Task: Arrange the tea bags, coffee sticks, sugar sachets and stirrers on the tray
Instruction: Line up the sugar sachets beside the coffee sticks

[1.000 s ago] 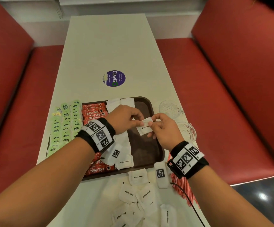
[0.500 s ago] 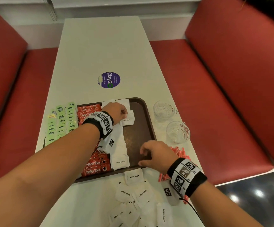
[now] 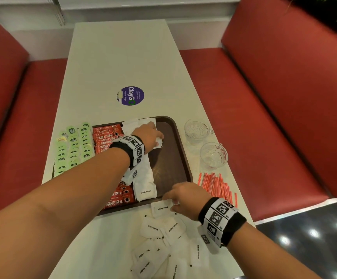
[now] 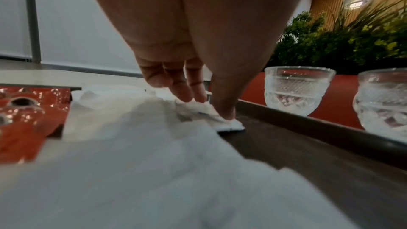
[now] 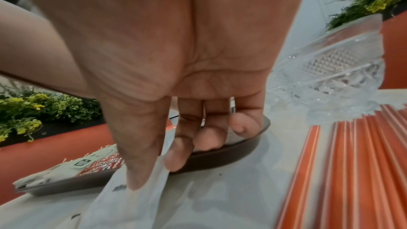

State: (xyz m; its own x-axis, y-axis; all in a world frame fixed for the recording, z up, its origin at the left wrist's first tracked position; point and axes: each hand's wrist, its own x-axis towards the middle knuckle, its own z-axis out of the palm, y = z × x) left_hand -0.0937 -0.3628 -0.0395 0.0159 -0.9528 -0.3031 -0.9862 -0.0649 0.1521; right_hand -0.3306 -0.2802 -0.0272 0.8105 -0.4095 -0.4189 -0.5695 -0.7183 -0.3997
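Note:
A brown tray [image 3: 184, 150] holds green tea bags [image 3: 72, 146] on its left, red coffee sticks [image 3: 107, 135] beside them, and a column of white sugar sachets [image 3: 145, 178]. My left hand [image 3: 159, 137] [image 4: 209, 105] is at the far end of that column. Its thumb and fingers pinch a sugar sachet [image 4: 229, 124] lying on the tray floor. Just outside the tray's near edge, my right hand [image 3: 169, 202] [image 5: 154, 171] pinches another sachet [image 3: 161, 208] [image 5: 132, 206] between thumb and forefinger. Red stirrers [image 3: 216, 186] [image 5: 352, 171] lie on the table right of the tray.
Several loose sugar sachets [image 3: 163, 238] are heaped on the white table near me. Two cut-glass cups [image 3: 197, 131] [image 3: 214, 156] stand right of the tray, beyond the stirrers. A purple sticker [image 3: 130, 95] marks the table's middle. Red bench seats flank both sides.
A second ago both hands held one sachet over the tray. The left hand carried it to the far end of the column. The right hand drew back and pinched a sachet on the table.

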